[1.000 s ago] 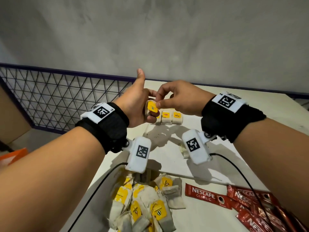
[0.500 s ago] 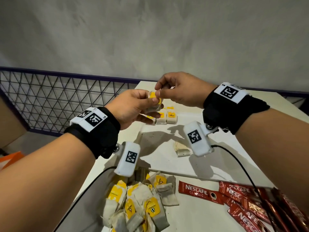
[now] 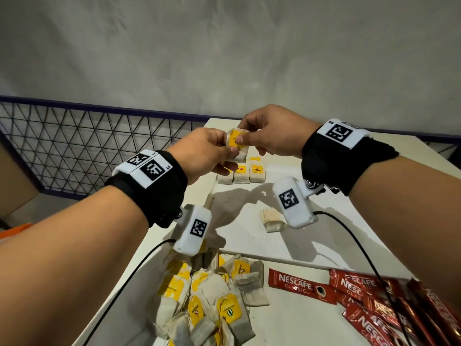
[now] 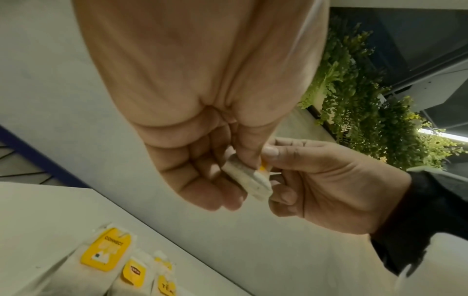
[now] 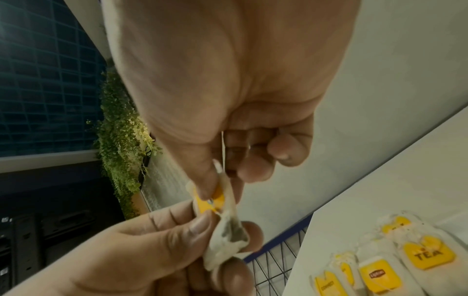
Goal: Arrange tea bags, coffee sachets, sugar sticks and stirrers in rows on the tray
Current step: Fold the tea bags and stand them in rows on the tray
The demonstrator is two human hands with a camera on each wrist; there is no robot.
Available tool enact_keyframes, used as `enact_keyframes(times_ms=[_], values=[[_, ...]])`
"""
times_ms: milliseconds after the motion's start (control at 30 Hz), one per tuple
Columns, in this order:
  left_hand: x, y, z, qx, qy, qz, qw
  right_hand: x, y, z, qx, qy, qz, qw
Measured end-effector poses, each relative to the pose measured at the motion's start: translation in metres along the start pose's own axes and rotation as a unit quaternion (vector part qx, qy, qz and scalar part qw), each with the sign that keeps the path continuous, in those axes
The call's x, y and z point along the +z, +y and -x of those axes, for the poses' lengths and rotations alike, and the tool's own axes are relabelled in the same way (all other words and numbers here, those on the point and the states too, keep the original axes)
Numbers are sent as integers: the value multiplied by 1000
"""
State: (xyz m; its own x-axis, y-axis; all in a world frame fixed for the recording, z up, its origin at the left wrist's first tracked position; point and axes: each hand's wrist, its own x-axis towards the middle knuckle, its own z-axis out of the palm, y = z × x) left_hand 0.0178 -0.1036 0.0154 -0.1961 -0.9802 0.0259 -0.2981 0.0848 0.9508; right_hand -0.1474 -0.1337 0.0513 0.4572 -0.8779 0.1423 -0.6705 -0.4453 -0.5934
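Both hands (image 3: pixel 207 156) (image 3: pixel 272 133) pinch 1 tea bag (image 3: pixel 238 148) w/ fingers

White tabletop (image 3: pixel 294 243), dark specks on its surface. Left of the tabletop: black wire-mesh fence (image 3: pixel 74 143) in triangle pattern with a purple top rail. Behind the tabletop: plain grey wall (image 3: pixel 224 51). Beyond the tabletop, wrist views show hanging green foliage (image 4: pixel 359 96).

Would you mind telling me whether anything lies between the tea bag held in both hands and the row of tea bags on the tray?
Nothing visible does: the tea bag is held above the row, only open air between.
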Motion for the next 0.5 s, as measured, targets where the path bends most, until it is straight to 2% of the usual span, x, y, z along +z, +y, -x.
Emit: enact_keyframes(times_ms=[133, 200, 300, 400, 500], values=[[-1, -4, -6, -11, 7, 28, 1000, 3, 5, -8, 8, -8, 8, 1000], [-4, -8, -9, -30, 3, 7, 1000, 5, 11, -13, 25, -15, 18, 999], [-13, -23, -16, -72, 1, -143, 987, 10, 27, -18, 63, -31, 29, 997], [-20, -39, -23, -132, -37, -344, 929, 19, 52, -25, 109, -59, 29, 992], [-20, -47, -27, -183, -74, -450, 871, 26, 72, -31, 156, -90, 55, 982]])
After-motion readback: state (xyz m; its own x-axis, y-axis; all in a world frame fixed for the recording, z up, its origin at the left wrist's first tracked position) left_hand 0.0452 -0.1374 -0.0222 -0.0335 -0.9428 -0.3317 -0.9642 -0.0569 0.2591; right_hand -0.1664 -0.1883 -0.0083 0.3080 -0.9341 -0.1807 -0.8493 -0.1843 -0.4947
